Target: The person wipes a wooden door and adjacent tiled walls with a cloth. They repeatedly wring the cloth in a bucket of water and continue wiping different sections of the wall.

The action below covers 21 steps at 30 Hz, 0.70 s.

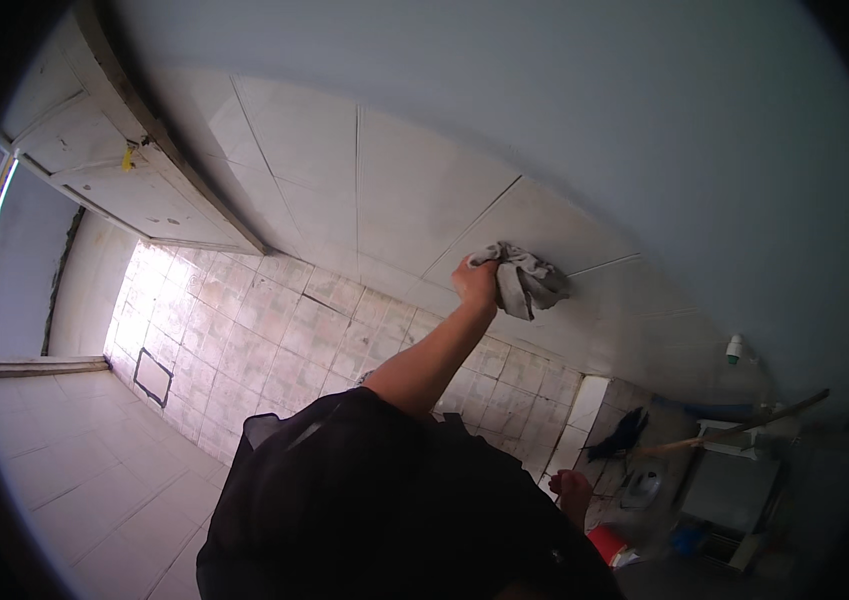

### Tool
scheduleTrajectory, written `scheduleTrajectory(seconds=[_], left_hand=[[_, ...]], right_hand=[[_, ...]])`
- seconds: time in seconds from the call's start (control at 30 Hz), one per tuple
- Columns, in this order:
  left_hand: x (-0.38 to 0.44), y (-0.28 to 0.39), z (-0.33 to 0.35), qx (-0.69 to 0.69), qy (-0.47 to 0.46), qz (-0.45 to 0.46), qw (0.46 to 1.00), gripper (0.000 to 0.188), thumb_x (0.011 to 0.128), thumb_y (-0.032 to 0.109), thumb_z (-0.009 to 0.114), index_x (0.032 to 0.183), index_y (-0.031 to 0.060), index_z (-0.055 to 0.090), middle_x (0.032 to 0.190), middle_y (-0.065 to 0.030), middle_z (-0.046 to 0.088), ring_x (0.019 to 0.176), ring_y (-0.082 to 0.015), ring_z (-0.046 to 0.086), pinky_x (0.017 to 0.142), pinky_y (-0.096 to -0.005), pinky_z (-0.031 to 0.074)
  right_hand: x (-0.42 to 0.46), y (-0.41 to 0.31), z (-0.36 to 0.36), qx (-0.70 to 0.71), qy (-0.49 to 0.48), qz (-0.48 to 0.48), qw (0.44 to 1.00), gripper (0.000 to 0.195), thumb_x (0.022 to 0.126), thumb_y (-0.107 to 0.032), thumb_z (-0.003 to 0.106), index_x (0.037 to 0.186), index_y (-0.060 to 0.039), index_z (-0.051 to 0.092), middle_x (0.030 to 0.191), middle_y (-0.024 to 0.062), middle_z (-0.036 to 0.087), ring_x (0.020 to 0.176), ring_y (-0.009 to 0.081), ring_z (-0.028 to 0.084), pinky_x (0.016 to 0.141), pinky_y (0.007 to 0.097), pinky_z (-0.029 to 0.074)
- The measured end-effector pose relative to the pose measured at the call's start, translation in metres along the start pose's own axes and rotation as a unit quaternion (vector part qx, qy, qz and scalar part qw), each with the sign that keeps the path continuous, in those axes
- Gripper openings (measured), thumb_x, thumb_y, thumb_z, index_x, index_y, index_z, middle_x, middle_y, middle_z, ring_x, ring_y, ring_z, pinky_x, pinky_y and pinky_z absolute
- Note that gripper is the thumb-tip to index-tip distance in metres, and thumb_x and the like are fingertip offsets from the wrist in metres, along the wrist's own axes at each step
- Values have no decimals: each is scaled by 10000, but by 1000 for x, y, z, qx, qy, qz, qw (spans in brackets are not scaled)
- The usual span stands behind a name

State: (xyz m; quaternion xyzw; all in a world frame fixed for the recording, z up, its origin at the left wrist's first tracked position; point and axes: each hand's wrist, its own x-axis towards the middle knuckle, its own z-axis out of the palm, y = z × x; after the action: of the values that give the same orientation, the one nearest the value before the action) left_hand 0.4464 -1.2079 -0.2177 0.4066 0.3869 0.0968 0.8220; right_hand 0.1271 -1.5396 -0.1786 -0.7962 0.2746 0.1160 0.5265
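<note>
My left hand (475, 283) grips a crumpled grey cloth (531, 279) and presses it against the pale tiled wall (424, 195), low down above the floor. That arm stretches out from a black short sleeve. Off to the right, my right hand (571, 486) hangs beside my body with its fingers curled, and nothing shows in it. Close below it is a red container (607, 543), partly hidden by my black clothing.
A white door (131, 172) with a yellow tag stands ajar at left, by a bright doorway. Patterned floor tiles (274, 322) run beneath me. At right are a dark-bristled broom (623, 435), a squat toilet (643, 487) and a white pipe fitting (733, 349) on the wall.
</note>
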Motion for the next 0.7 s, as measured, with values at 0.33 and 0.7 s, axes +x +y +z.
scheduleTrajectory(seconds=[0.33, 0.7], left_hand=[[80, 101, -127, -326, 14, 200, 924, 238, 768, 65, 567, 996, -3, 559, 930, -109, 604, 824, -240, 612, 697, -338, 514], [10, 34, 23, 301, -157, 825, 452, 189, 694, 218, 546, 876, 169, 566, 978, -112, 519, 878, -247, 510, 766, -379, 398]], right_hand=[[30, 0, -50, -123, -50, -73, 988, 214, 895, -158, 508, 895, 42, 582, 728, 117, 625, 621, 188, 621, 593, 301, 528], [187, -51, 65, -76, -79, -255, 961, 168, 896, -90, 477, 882, 46, 573, 731, 105, 619, 619, 158, 609, 609, 281, 522]])
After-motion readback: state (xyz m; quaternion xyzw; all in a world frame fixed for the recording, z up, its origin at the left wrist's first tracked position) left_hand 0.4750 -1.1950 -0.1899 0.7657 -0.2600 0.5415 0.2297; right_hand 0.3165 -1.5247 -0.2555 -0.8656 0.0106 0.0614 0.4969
